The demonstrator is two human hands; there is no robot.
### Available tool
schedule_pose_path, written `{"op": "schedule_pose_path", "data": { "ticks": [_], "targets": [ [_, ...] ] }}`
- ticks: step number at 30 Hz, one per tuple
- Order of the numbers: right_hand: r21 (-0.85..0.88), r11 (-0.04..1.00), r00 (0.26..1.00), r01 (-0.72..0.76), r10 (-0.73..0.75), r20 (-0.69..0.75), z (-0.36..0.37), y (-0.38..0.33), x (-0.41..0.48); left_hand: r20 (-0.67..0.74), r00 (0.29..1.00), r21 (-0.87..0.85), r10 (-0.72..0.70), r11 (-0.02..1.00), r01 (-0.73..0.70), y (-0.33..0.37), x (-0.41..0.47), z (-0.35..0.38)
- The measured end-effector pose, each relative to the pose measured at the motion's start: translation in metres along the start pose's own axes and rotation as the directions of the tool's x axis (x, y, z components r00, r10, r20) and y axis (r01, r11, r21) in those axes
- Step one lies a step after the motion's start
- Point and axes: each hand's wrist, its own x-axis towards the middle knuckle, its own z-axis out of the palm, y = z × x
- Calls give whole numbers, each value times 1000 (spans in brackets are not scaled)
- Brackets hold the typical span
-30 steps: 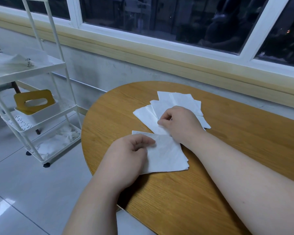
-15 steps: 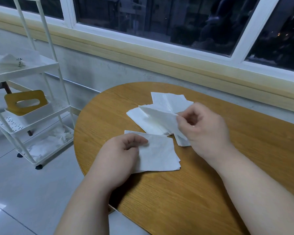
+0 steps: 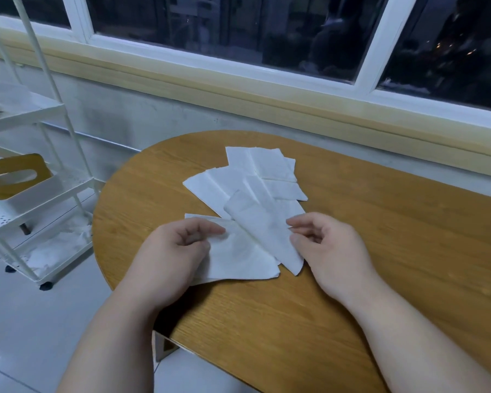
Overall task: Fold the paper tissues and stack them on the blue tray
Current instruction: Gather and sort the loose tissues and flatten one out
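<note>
- The near tissue, a folded white square, lies flat on the counter close to its rounded left end, right in front of you
- Your left hand sits on the left part of that square; its fingers are curled and, with the thumb laid on top, they pinch the paper there
- The long tissue, folded into a narrow strip, lies slantwise over the right side of the near tissue, its far end curling up a little and its near end reaching the wood
- Your right hand is just beside the strip's right edge; its fingers are loosely curled with the tips at the paper's edge, and it cannot be told whether they grip it or only touch it
- Beyond both, the tissue pile spreads in a loose fan of overlapping flat sheets toward the window side, and the far end of the strip rests on it
- The counter is wood-grained, and both your forearms reach in over its near edge
- To your left, off the counter, a white wheeled cart stands on the tiled floor; its middle shelf carries a white tissue box with a yellow-brown lid, and crumpled white paper lies on its bottom shelf
- Behind the counter a pale wall runs under a white-framed window, dark outside
</note>
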Motion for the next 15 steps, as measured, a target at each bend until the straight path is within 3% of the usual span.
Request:
{"op": "schedule_pose_path", "data": {
  "ticks": [4,6,9,11,12,13,15],
  "targets": [
    [-25,996,996,84,-85,-35,-6,-3,-3,36,999,-53,26,998,-24,-2,1,-1],
    [49,986,986,158,-155,-63,-11,-9,-6,55,998,-67,39,997,-35,-2,1,-2],
    [398,881,966,258,-231,-115,-26,-24,-13,71,996,-67,60,996,-55,-5,3,-3],
    [667,724,980,175,-194,-46,-34,-30,-14,76,995,-73,62,996,-57,-8,3,-5],
    [696,710,988,105,-157,11,-34,-28,-13,87,994,-84,64,995,-57,-8,3,-5],
    [640,767,992,42,-106,63,-29,-24,-10,110,992,-104,68,993,-56,-8,3,-5],
    [312,949,993,-42,7,114,-16,-14,-5,150,986,-135,68,990,-48,-9,4,-4]
  ]
}}
